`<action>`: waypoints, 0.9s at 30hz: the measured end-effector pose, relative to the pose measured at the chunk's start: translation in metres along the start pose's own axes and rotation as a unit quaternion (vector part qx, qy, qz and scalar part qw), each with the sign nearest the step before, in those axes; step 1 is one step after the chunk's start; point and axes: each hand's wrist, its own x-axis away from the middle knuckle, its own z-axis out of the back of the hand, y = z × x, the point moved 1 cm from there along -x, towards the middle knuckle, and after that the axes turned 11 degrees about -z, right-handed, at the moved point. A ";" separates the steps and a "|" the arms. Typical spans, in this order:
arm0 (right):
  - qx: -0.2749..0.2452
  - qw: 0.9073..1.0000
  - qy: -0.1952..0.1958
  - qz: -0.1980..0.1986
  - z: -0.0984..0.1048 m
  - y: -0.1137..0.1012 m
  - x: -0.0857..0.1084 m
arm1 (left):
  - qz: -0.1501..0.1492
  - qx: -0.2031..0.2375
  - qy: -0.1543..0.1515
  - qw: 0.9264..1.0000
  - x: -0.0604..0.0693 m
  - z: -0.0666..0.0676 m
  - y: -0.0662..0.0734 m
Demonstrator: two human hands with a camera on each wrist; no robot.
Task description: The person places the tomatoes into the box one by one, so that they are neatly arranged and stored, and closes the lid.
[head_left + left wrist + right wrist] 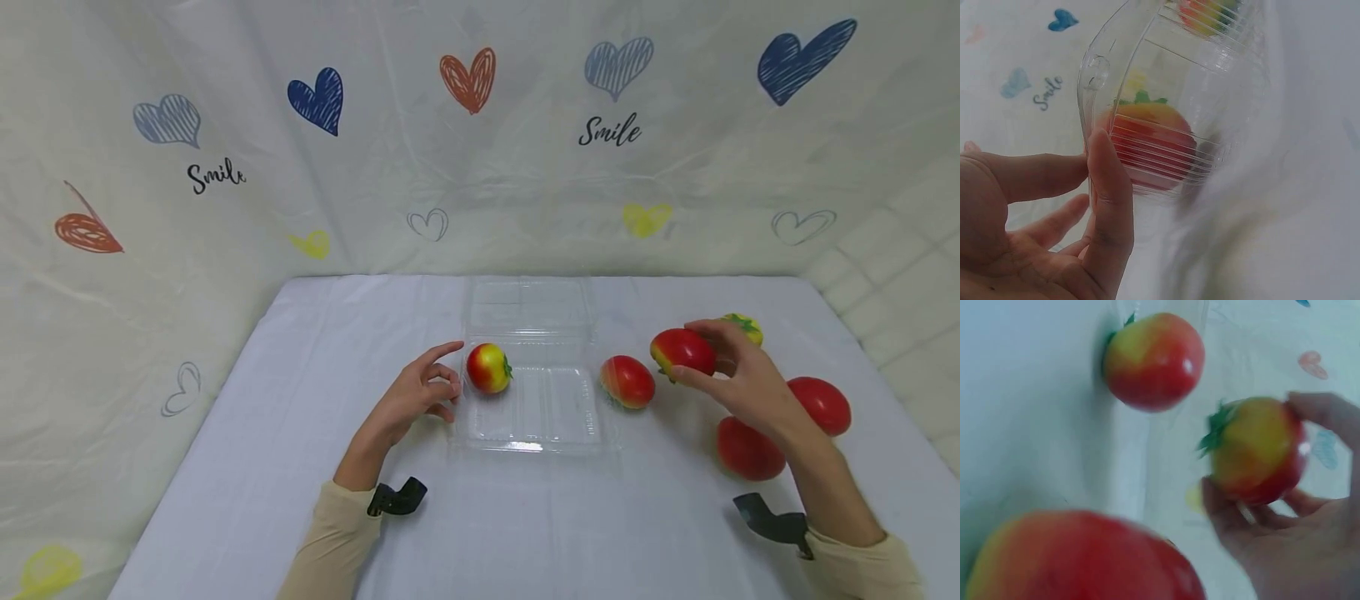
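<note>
Altogether, six tomatoes (681, 352): right hand (742, 379) pinching one, right of centre; left hand (414, 392), loosely spread, touching one clear container (551, 408) mid-frame.

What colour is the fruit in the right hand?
The held fruit is red and yellow with green leaves; it shows best in the right wrist view.

"Smile" (610, 130) twice on the pale backdrop (390, 158)

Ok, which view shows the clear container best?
Head: the clear container appears almost whole, lid open. The left wrist view shows only part, close up; the right wrist view, a faint edge at most.
</note>
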 end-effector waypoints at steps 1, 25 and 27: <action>-0.003 1.000 0.004 0.008 -0.001 -0.001 0.000 | 0.000 0.000 0.001 1.000 0.000 0.000 0.000; -0.067 0.995 -0.048 0.059 -0.027 -0.034 -0.001 | 0.011 -0.021 0.009 1.000 -0.003 0.000 0.004; -0.072 0.994 -0.048 0.062 -0.029 -0.036 -0.001 | 0.010 -0.023 0.008 1.000 -0.003 0.000 0.004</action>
